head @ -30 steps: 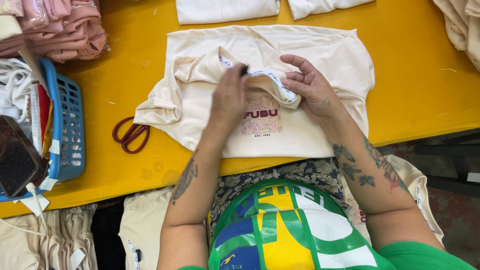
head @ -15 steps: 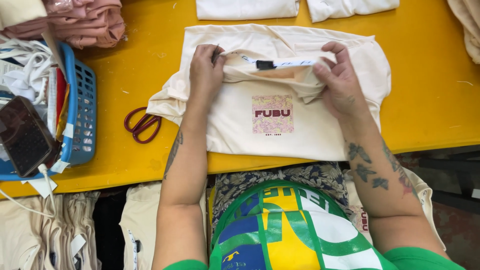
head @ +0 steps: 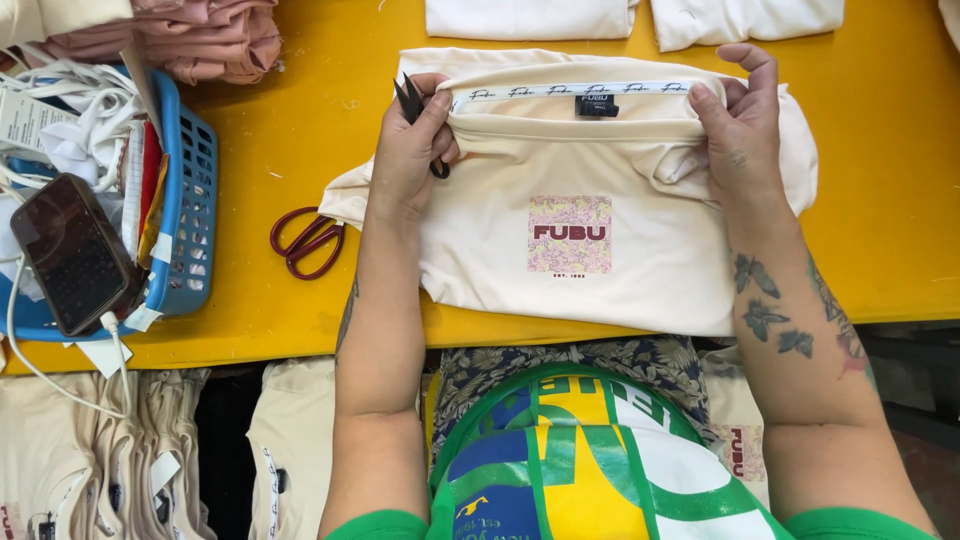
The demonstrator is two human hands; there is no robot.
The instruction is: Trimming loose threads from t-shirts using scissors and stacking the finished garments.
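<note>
Sitting far left on yellow bench (head: 300, 130): blue basket (head: 190, 200) holding dark phone (head: 75, 255) and white cords, pink folded cloth (head: 210, 35) behind, red scissors (head: 305, 240) lying just beside cream shirt (head: 600, 250). Lying flat mid-bench, shirt with square printed patch facing up, collar band stretching between both hands. Left hand (head: 410, 150) pinching collar's left end with small black snips (head: 412, 100) tucked in fingers; right hand (head: 740, 125) pinching collar's right end, fingers curling over fabric.
</note>
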